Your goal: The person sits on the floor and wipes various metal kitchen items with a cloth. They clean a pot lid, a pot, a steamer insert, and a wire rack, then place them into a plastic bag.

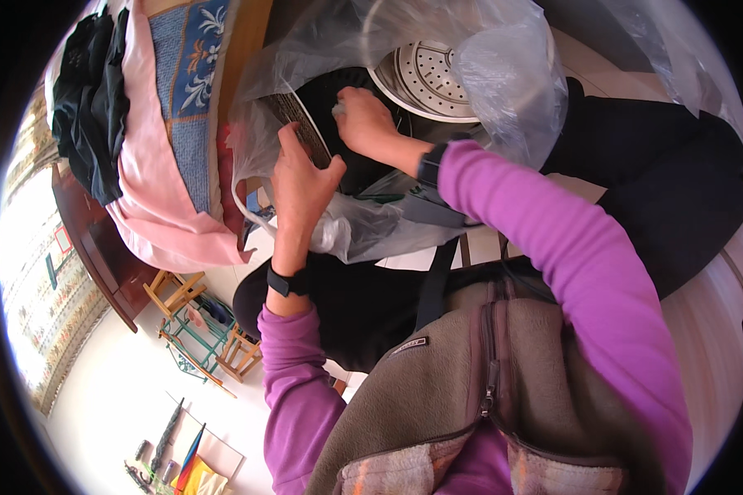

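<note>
My left hand [303, 179] is at the side wall of a dark round vessel [312, 139], its thumb at the pale rim and its fingers along the mottled outer side. Over the black inside of the vessel, my right hand [368, 127] is curled around a small pale wad [338, 109], mostly hidden by the fingers. Beyond it lies a shiny metal steamer insert [424, 77] with a perforated base. A clear plastic bag [511, 80] surrounds these things, and its crumpled lower part [359, 232] hangs beneath my hands.
Beside the bag at the left are a blue patterned cloth [189, 111], a pink cloth [155, 192] and a black garment [93, 99]. My black-clad legs [644, 161] flank the bag. Farther off stand small wooden stools [173, 294], with umbrellas [167, 436] near a white wall.
</note>
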`<state>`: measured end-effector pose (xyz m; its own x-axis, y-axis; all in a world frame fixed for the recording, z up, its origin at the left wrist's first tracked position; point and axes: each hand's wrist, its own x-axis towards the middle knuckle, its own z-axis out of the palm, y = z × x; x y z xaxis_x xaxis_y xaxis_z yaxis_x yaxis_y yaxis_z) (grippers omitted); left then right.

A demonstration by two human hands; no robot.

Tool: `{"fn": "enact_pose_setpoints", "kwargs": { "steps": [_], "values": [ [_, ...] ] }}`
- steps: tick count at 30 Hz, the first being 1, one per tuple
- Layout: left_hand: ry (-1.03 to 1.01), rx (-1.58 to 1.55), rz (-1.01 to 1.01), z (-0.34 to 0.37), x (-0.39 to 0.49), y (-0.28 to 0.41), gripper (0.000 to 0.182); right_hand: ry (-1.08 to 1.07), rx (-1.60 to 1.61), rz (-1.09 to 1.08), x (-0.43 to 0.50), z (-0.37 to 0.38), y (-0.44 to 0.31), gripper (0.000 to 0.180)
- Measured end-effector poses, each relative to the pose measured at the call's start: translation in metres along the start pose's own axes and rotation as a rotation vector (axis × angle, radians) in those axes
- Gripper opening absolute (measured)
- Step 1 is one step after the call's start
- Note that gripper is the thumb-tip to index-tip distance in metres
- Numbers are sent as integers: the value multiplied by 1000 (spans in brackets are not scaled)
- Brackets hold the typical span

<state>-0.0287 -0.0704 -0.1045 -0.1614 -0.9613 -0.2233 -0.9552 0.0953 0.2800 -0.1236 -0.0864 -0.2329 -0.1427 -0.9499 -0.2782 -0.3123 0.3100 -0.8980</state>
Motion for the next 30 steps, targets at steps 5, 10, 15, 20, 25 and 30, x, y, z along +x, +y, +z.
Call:
{"fn": "enact_pose_setpoints", "kwargs": {
  "steps": [5,10,15,20,25,30],
  "values": [
    [-34,-6,-76,-2,0,5,69,150,-292,-329,53,48,28,36],
    [-98,-83,-159,-2,1,5,69,144,-680,-588,43,86,51,37],
    [-106,-76,-154,-3,2,7,66,-731,-481,-982,0,93,71,33],
    [-111,-92,-173,-2,0,5,66,-15,-694,-947,46,86,56,28],
    [-117,-95,-170,-2,1,1,71,-379,-476,-490,77,95,14,32],
    [-102,-81,-127,-2,2,0,68,-633,256,-473,6,93,46,32]
  ]
}}
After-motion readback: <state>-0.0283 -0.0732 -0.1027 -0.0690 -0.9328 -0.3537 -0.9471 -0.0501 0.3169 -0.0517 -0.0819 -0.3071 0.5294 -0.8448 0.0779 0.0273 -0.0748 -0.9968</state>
